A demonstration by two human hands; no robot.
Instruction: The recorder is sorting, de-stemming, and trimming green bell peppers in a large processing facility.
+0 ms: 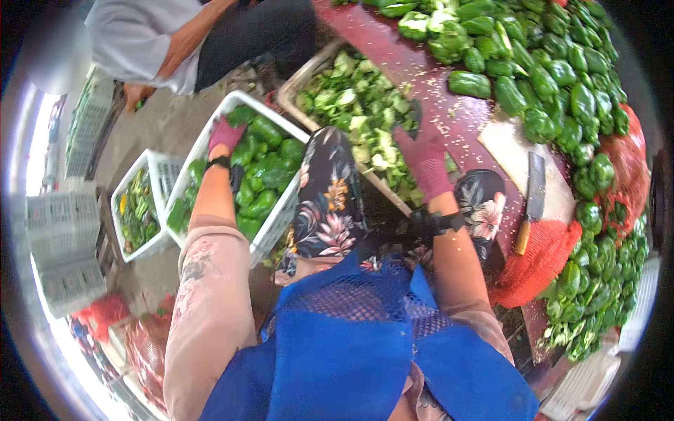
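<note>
My left hand point(225, 135), in a maroon glove, reaches into a white plastic basket point(262, 99) of green peppers point(261, 179). Its fingers are partly hidden and curl against a dark green pepper point(242, 114) near the basket's far end. Over the right side of a pale tray point(291, 90), beside the table edge, hangs my gloved right hand point(423, 156). Its fingers are apart and nothing shows between them. The tray holds cut light-green pepper tops and cores point(358, 105).
Whole green peppers point(540, 84) heap on the maroon table point(393, 52), strewn with seeds. A cleaver point(536, 186) lies on a white board point(509, 144), its handle by a red mesh sack point(537, 263). A smaller crate point(144, 249) stands left; another person point(144, 42) sits opposite.
</note>
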